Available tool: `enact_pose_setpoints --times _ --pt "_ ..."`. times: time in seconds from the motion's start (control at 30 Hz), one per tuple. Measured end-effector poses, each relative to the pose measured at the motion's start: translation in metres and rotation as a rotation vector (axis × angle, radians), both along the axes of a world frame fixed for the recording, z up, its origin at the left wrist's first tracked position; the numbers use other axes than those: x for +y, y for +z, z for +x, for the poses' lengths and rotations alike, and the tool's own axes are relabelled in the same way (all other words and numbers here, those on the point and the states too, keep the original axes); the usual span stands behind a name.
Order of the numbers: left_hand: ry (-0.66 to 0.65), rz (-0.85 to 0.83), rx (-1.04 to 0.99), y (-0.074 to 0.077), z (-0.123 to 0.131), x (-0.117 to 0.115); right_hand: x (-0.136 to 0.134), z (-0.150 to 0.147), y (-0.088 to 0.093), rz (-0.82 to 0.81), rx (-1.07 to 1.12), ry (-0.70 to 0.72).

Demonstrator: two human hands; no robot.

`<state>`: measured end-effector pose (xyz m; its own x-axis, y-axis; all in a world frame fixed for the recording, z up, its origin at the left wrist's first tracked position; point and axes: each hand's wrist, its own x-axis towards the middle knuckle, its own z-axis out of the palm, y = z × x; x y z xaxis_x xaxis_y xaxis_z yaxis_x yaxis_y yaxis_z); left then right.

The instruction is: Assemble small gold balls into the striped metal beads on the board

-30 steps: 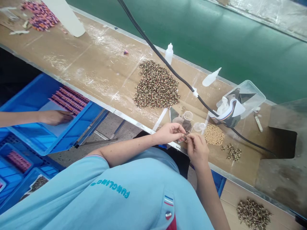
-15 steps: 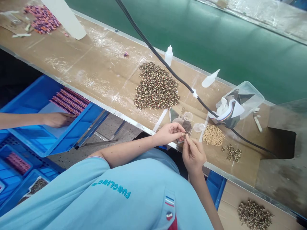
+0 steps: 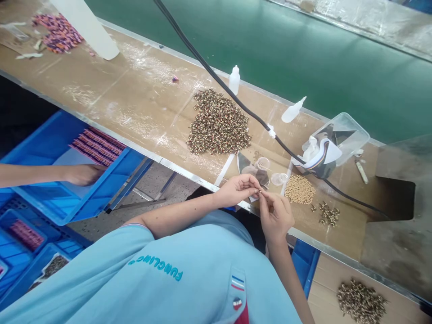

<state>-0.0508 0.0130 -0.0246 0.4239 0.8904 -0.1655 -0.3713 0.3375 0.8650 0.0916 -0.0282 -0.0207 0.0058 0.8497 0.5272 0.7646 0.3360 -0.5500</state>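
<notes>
My left hand [image 3: 236,190] and my right hand [image 3: 276,214] meet at the near edge of the brown workbench [image 3: 135,103]. Both pinch one small wound ring part [image 3: 260,191] between their fingertips. Just right of my hands lies a small pile of tan beads [image 3: 299,189] and a few loose ring parts [image 3: 328,214]. A large heap of the same brown ring parts [image 3: 218,123] lies on the bench beyond my left hand. Small clear caps [image 3: 278,178] sit on a dark scrap just past my fingers.
A black cable [image 3: 236,100] crosses the bench to a clear tub [image 3: 340,135] with cloth. Two white dropper bottles [image 3: 234,79] stand by the green belt [image 3: 303,58]. Another person's hand [image 3: 83,174] rests in a blue crate [image 3: 70,166] at left. More ring parts [image 3: 361,300] lie lower right.
My right hand shifted slightly and its fingers worked at the small part; both hands stay together at the bench edge. The other person's hand slid a little lower in the blue crate.
</notes>
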Motion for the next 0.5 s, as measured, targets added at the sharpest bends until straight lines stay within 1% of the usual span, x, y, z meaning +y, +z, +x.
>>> enact_pose_setpoints --times 0.13,0.3,0.4,0.5 --pt "0.005 0.001 0.002 -0.0021 0.0007 -0.0002 0.0 0.0056 -0.0024 0.098 -0.097 0.062" --pt "-0.008 0.023 0.015 -0.0033 -0.0001 -0.0006 0.0006 0.0092 -0.0019 0.171 -0.163 0.099" --pt "-0.007 0.028 0.031 -0.0032 -0.0003 -0.001 0.0001 0.0085 -0.0011 0.168 -0.154 0.108" --pt "-0.014 0.014 0.037 -0.0025 0.0003 -0.0018 -0.0013 0.0071 0.0 0.105 -0.114 0.078"
